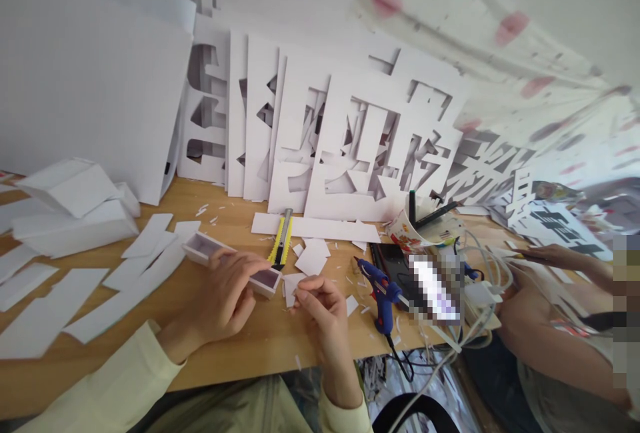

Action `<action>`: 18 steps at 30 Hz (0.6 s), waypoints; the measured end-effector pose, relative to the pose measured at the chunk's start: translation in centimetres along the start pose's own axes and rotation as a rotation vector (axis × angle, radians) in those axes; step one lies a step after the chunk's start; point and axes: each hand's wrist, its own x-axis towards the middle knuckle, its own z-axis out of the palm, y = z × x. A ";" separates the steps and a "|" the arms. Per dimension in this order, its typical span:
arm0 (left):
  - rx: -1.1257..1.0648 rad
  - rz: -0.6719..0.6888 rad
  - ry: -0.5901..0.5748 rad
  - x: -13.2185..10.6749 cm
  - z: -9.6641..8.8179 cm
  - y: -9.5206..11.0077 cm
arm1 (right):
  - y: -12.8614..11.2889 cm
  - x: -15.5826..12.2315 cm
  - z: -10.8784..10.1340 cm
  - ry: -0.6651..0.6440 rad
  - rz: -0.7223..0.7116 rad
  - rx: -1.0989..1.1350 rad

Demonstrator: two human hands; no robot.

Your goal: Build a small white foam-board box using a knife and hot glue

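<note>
Half-curled, the left hand (225,299) grips a narrow, open white box (265,278) on the surface (265,343). The right hand (323,309) is pinched nearly closed at a white scrap (290,286); whether it holds it is unclear.

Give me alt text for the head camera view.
A person's left hand lies across a narrow open white box on a wooden table, the right hand with fingertips at a small white piece. A yellow cutter and blue glue gun lie nearby; white boards with cut-outs stand behind, and another person's arm shows at right.
</note>
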 end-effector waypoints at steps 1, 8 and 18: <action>0.000 -0.002 -0.001 0.0 0.0 0.0 | 0.0 0.0 0.0 -0.003 -0.003 -0.001; -0.002 -0.027 -0.012 0.0 -0.1 0.4 | 0.8 0.6 -1.0 -0.055 -0.007 -0.024; -0.014 -0.025 -0.001 -0.3 0.2 0.0 | 0.9 0.2 -0.6 -0.001 -0.006 -0.002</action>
